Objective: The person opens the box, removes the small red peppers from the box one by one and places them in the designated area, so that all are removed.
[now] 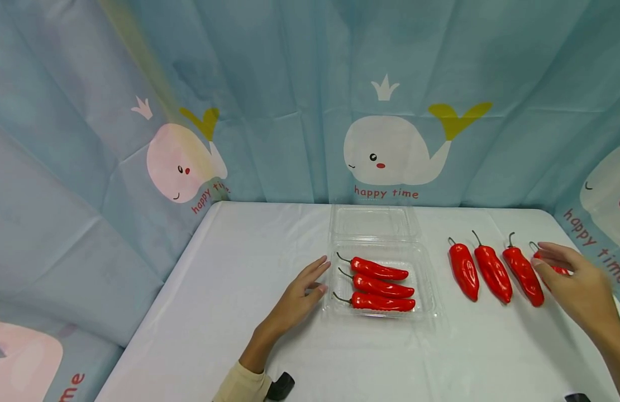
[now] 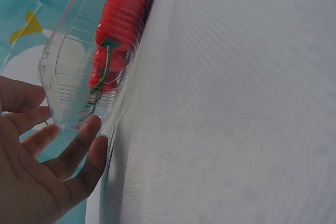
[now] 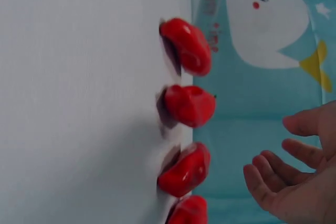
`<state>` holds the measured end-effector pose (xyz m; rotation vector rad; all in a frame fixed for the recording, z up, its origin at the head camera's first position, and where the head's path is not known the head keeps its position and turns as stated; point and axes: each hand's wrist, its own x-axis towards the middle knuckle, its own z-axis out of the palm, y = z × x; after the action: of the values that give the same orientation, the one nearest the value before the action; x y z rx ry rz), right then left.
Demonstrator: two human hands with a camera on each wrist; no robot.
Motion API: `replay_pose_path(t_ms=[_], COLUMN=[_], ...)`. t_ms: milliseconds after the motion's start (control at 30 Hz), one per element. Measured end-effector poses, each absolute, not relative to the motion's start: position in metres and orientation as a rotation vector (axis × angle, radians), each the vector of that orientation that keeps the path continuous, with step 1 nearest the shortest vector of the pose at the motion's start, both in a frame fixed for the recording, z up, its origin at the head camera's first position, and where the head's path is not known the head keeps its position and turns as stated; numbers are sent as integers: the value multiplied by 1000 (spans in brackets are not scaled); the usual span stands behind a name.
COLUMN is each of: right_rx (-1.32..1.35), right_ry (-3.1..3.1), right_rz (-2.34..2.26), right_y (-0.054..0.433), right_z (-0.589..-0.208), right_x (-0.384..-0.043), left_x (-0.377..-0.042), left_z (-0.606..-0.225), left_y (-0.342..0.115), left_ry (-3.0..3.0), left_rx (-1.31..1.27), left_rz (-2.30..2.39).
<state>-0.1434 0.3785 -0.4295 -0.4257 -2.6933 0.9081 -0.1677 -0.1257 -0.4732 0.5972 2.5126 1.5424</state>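
Observation:
In the head view a clear plastic clamshell box [image 1: 428,279] lies unfolded, three red chili peppers [image 1: 382,302] side by side in its base. My left hand [image 1: 296,298] is at the box's left side. Its fingers are loosely spread at the rim in the left wrist view, where the clear wall [image 2: 68,61] shows peppers behind it. To the right of the box several more red peppers [image 1: 493,273] lie in a row. Over the rightmost pepper [image 1: 560,270] hovers my right hand [image 1: 578,282], partly covering it. The right wrist view shows this hand [image 3: 296,169] with fingers parted, holding nothing.
A white cloth covers the table [image 1: 214,301]. Behind it and along the left hangs a blue curtain [image 1: 300,67] printed with whales. The box's hinged lid [image 1: 372,223] lies flat toward the back edge. Black straps [image 1: 281,386] sit at both wrists.

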Motion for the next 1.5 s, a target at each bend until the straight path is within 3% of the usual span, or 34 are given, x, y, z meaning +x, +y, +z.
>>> replay_pose_path(t_ms=[733, 1500], right_rx=[117, 396], right_ry=[-2646, -2635], right_rz=[1121, 1328], right_y=[305, 220], right_z=[-430, -422], right_x=[-142, -159], left_x=[-168, -169], left_z=[-474, -472], left_y=[-126, -127], left_ry=[2519, 2511], left_rx=[601, 624], left_rz=[1535, 1530])
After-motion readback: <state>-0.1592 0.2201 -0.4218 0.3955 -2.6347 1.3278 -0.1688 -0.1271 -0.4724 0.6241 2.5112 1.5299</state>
